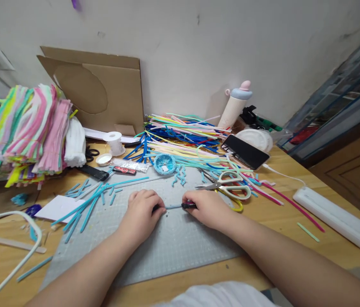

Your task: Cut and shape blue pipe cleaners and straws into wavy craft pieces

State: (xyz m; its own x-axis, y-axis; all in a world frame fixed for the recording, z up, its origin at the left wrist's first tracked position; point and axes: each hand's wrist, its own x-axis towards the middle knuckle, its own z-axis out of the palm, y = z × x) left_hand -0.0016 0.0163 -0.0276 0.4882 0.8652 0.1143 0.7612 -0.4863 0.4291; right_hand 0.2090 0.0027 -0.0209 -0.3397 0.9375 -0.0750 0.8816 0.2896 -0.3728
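Note:
Over the grey cutting mat (180,251), my left hand (143,209) is closed, with something dark showing near its thumb. A thin blue-grey stem (174,207) runs from its fingertips across to my right hand (210,207). The right fingers are wrapped round a small black tool (188,205) with a reddish part; its exact kind is unclear. Beyond the hands lie a round blue fuzzy piece (164,164) and some curly blue bits (179,175). Cut blue pipe cleaners (92,204) are scattered left of my left hand. Scissors (229,186) rest beyond my right hand.
Bundles of coloured pipe cleaners (29,132) stand at left, with a loose heap (182,132) at the back. Cardboard (122,89) leans on the wall near a white spool (115,143). A phone (245,152), a bottle (234,106) and a white power strip (338,219) are right.

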